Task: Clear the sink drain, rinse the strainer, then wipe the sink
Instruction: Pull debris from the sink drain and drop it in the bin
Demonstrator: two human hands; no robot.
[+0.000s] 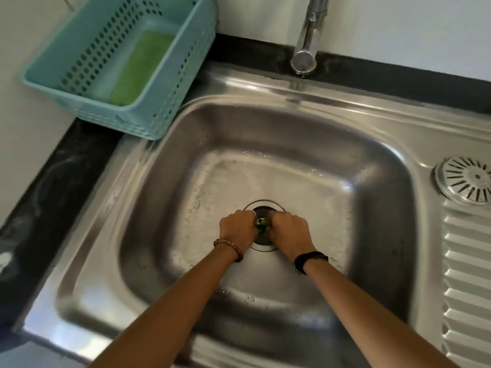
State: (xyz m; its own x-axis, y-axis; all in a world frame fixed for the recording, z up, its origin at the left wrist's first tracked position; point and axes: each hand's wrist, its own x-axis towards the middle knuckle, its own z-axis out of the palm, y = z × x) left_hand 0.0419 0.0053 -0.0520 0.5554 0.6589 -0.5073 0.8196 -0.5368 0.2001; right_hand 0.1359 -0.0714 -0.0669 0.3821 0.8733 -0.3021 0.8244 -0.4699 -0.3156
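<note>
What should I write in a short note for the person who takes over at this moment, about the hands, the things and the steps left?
Left hand and right hand: both down at the drain in the sink, fingers curled round a small green thing between them; what it is cannot be told.
Strainer: lying on the draining board to the right, out of the drain.
Green sponge: in the blue basket, back left.
Tap: no water running.
Done: strainer lifted out.
Left: finish clearing the drain, rinse the strainer, wipe the sink.

round dark drain opening (263, 208) mostly hidden under both hands; small green bits (261, 224) between them too blurred to identify.
</note>
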